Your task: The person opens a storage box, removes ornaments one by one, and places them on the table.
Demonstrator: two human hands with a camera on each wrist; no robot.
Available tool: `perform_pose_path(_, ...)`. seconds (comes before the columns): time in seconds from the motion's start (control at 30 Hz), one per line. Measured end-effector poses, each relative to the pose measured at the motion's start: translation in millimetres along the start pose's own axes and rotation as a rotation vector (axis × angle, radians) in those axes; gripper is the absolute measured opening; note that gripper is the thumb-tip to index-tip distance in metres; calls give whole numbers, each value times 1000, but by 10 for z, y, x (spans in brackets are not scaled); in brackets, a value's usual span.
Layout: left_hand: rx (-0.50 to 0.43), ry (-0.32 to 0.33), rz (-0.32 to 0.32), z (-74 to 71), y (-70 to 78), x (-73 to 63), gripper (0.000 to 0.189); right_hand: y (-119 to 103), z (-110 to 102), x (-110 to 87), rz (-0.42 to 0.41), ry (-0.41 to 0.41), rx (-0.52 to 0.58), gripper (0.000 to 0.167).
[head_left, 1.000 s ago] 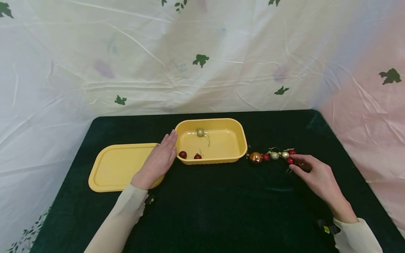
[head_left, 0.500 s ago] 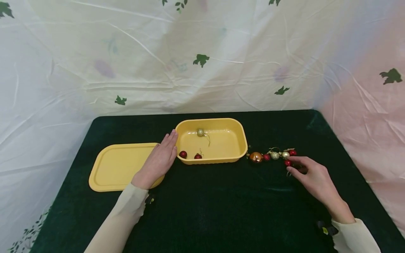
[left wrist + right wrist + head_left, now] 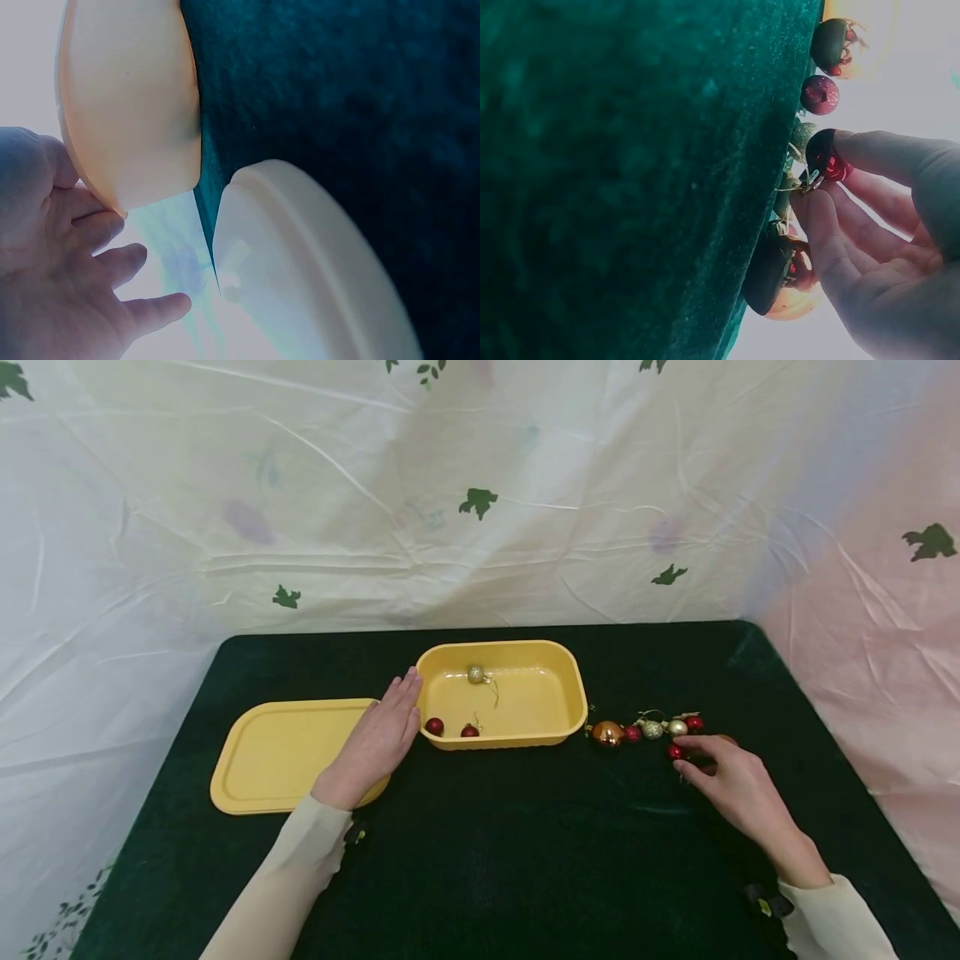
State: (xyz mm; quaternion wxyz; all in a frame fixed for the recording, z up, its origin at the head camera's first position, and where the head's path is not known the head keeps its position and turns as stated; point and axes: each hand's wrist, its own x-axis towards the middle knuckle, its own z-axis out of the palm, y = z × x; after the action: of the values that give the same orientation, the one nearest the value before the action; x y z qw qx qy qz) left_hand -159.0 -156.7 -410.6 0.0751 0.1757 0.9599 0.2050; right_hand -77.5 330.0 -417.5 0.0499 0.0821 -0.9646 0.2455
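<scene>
My left hand [image 3: 378, 731] rests with extended fingers against the left side of a yellow plastic box [image 3: 498, 743]; its fingertips [image 3: 112, 225] touch the rim in the left wrist view. Inside the box lie a gold glitter bauble [image 3: 476, 674] and two dark red baubles [image 3: 434, 727]. At the table's right, my right hand [image 3: 738, 789] pinches a small shiny red bauble [image 3: 676, 752] between thumb and fingers, its cap and gold loop [image 3: 810, 180] near the fingertips. Close behind that hand is a large copper bauble [image 3: 780, 281], mostly hidden in the head view.
A yellow lid [image 3: 285, 760] lies left of the box, partly under my left forearm. Right of the box runs a row: a large copper bauble [image 3: 607, 734], a red one [image 3: 632, 732], gold ones [image 3: 652, 729] and another red one [image 3: 694, 722]. Dark green cloth [image 3: 517, 843] covers the table.
My right hand has shifted slightly left along with the small red bauble, uncovering part of the copper bauble behind it. The left hand and box stay where they were.
</scene>
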Motion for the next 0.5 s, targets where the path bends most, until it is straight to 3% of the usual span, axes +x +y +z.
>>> perform_pose_path(0.5, -7, -2, 7, -17, -2, -5, 60, -12, -6, 38, 27, -73, 12, 31)
